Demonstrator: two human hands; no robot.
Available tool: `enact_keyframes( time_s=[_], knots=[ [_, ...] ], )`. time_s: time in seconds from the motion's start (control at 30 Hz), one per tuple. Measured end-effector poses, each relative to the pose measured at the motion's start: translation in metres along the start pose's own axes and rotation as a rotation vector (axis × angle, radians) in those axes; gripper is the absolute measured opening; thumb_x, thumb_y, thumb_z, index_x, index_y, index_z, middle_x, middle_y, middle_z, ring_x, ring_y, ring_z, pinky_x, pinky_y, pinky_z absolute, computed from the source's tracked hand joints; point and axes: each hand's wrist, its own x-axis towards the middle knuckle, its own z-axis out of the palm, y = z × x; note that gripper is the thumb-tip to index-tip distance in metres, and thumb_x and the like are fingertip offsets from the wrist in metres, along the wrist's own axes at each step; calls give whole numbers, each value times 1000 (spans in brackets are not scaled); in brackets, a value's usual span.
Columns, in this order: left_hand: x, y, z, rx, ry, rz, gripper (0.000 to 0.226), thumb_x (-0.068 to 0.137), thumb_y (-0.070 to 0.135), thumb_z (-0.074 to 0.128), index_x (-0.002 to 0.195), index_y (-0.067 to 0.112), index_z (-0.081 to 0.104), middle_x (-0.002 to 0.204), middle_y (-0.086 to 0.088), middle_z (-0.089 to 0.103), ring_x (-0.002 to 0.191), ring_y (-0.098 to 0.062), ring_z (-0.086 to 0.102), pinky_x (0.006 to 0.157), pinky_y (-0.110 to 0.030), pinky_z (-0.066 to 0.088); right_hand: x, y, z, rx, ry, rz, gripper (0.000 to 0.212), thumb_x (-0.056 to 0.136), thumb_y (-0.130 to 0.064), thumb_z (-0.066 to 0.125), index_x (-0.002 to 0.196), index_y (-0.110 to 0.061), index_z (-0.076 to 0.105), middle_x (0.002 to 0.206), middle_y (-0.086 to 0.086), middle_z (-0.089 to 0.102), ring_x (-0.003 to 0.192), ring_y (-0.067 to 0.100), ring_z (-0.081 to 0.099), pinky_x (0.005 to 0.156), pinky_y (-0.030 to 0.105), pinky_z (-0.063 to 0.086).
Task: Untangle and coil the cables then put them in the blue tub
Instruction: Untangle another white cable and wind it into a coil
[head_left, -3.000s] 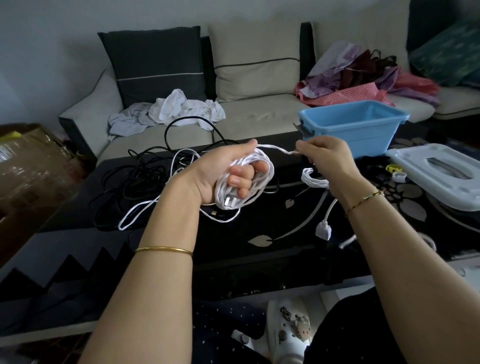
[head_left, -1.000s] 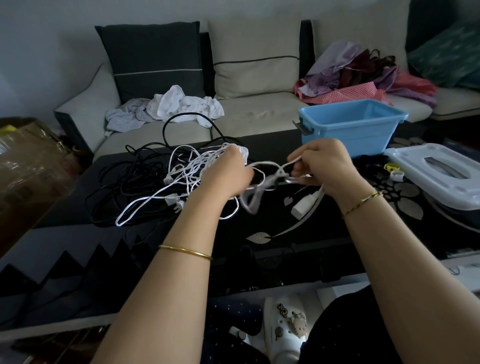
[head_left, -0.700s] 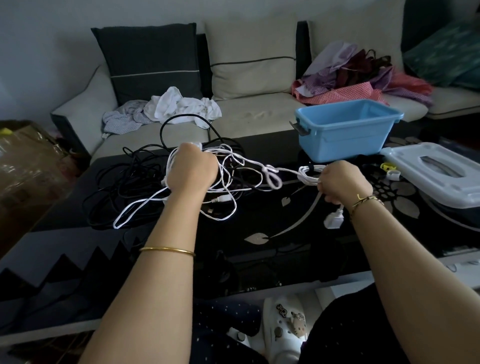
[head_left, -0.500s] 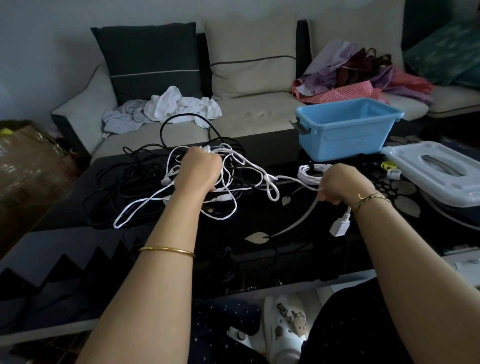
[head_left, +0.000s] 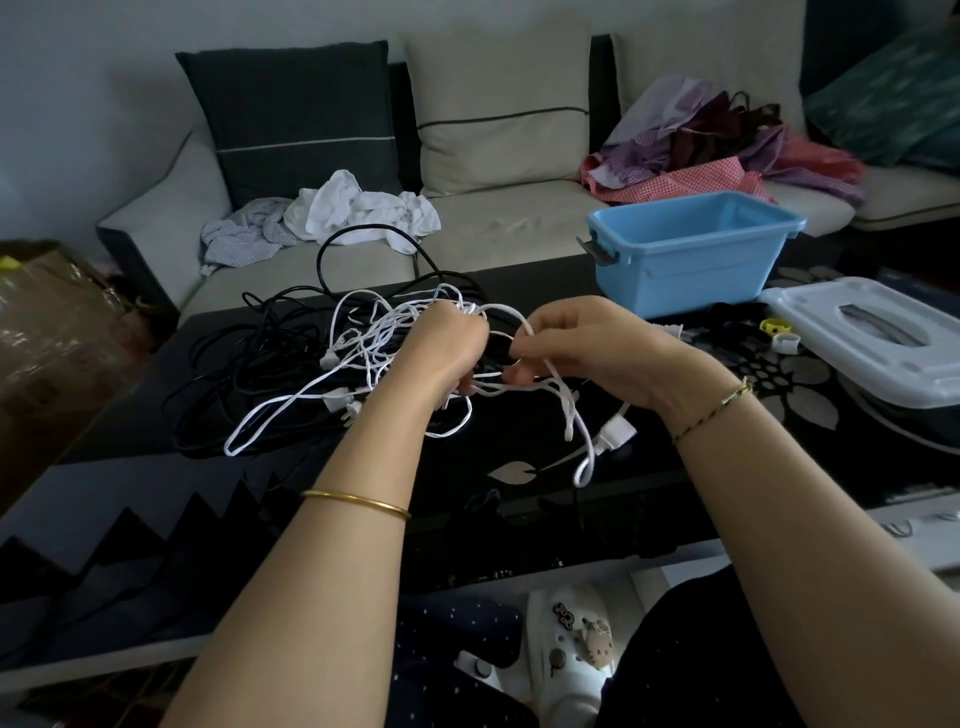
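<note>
Now: L hand (head_left: 448, 344) curled round white cable tangle (head_left: 371, 332), mid-frame; R hand (head_left: 589, 349) pinching one loop (head_left: 523, 323). Best feed plug end (head_left: 615, 434) back thru slack, no yanking; blue tub (head_left: 691, 262) upper right.

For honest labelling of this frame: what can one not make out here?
Head view:
Floor of the blue tub: hidden by its near wall.
White lid: cut off by the right edge.
White cables inside the left hand: covered by its back.
Black cables: lost against the dark table.
</note>
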Motion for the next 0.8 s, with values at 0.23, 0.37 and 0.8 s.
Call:
enact_keyframes(
  time_s=[0.23, 0.37, 0.8],
  knots=[
    [-10, 10, -7, -289, -418, -122, 24, 92, 4, 46, 69, 7, 52, 43, 2, 36, 36, -10, 32, 43, -20, 42, 1, 4, -24, -48, 371, -63, 16, 79, -12, 74, 87, 1, 69, 51, 2, 52, 45, 12, 54, 72, 33, 57],
    [-16, 16, -14, -466, -694, -200, 36, 101, 28, 40, 72, 10, 52, 38, 9, 32, 31, -3, 32, 42, -16, 38, 0, 5, -26, -196, 479, -106, 20, 75, -19, 79, 81, -3, 69, 57, 3, 59, 43, 10, 56, 48, 16, 46],
    [-14, 14, -27, -1119, -577, -304, 45, 97, 41, 45, 68, 7, 53, 38, 10, 29, 31, -3, 30, 41, -12, 35, 10, 13, -33, 249, 395, 90, 30, 78, -4, 75, 100, -6, 54, 68, 6, 54, 43, 8, 37, 46, 24, 34]
  ],
)
